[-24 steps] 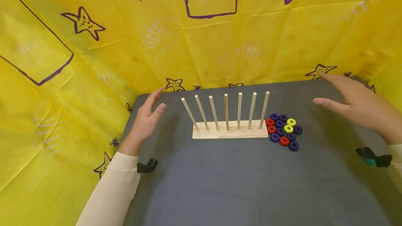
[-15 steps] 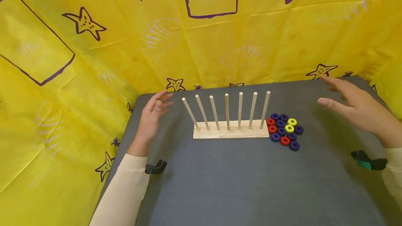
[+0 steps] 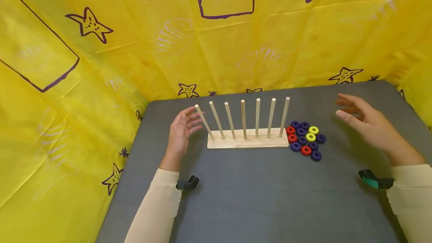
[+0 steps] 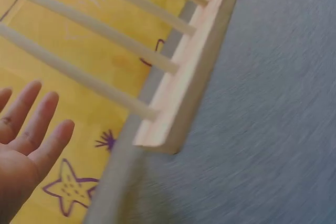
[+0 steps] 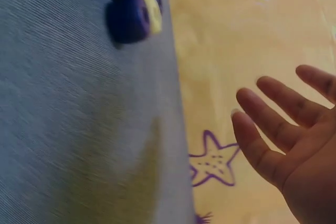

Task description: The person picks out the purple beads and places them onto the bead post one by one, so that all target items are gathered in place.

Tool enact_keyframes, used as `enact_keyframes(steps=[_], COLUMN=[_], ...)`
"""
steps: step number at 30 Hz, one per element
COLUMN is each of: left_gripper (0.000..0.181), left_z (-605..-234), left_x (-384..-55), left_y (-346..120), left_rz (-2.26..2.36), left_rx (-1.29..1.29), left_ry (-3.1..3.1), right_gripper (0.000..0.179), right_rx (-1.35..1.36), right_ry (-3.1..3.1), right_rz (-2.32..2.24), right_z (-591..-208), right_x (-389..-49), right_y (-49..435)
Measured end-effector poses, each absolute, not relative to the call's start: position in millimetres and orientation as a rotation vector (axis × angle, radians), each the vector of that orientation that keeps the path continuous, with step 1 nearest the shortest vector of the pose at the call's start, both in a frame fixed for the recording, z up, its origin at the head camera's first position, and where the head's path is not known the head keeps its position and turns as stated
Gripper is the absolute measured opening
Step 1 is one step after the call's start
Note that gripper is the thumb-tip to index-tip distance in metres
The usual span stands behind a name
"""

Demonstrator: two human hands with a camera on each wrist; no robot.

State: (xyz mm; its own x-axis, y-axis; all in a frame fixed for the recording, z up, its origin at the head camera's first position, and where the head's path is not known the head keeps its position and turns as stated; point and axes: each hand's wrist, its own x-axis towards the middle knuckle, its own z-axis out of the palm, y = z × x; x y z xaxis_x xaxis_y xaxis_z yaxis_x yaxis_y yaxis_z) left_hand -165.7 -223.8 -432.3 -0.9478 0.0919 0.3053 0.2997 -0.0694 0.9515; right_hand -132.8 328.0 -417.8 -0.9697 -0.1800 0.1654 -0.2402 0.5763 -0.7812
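A pale wooden peg rack [image 3: 248, 144] with a row of several upright pegs stands on the grey table, its pegs bare. Against its right end lies a cluster of small rings: purple rings [image 3: 316, 155], red rings [image 3: 306, 150] and yellow rings [image 3: 310, 137]. My left hand [image 3: 179, 136] is beside the rack's left end, fingers loosely spread near the outermost peg; the left wrist view shows them apart from it. To the right of the rings, my right hand [image 3: 371, 125] hovers above the table with relaxed fingers and holds nothing.
The grey table [image 3: 263, 198] extends toward me in front of the rack. A yellow cloth [image 3: 219, 55] printed with purple starfish hangs behind and along the left side. Dark bands [image 3: 375, 179] sit at both wrists.
My left hand has moved right, up to the rack's left end. The right hand has come lower and a little to the left, nearer the rings. The rack and rings stay put.
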Motion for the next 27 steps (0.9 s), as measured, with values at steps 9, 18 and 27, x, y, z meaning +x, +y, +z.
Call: enact_keyframes(steps=[9,18,27], left_gripper=[0.069,0.064,0.056], left_z=[-465.6,-492.7,-500.9], left_x=[-161.9,-158.7,-159.6], left_y=[-204.6,-187.4,-181.3], left_rz=[-2.313,-2.400,-2.369], left_rx=[-0.366,-0.319,-0.263], left_ry=[-1.896,-1.803,-1.826], right_gripper=[0.057,0.051,0.046], right_rx=[0.319,0.403,0.266], right_ry=[-2.653,-2.481,-2.562], right_rz=[1.482,1.771,1.772], right_z=[-444.8,-475.9,-492.3], right_x=[-133.1,-132.0,-131.3], right_y=[320.3,314.6,313.1])
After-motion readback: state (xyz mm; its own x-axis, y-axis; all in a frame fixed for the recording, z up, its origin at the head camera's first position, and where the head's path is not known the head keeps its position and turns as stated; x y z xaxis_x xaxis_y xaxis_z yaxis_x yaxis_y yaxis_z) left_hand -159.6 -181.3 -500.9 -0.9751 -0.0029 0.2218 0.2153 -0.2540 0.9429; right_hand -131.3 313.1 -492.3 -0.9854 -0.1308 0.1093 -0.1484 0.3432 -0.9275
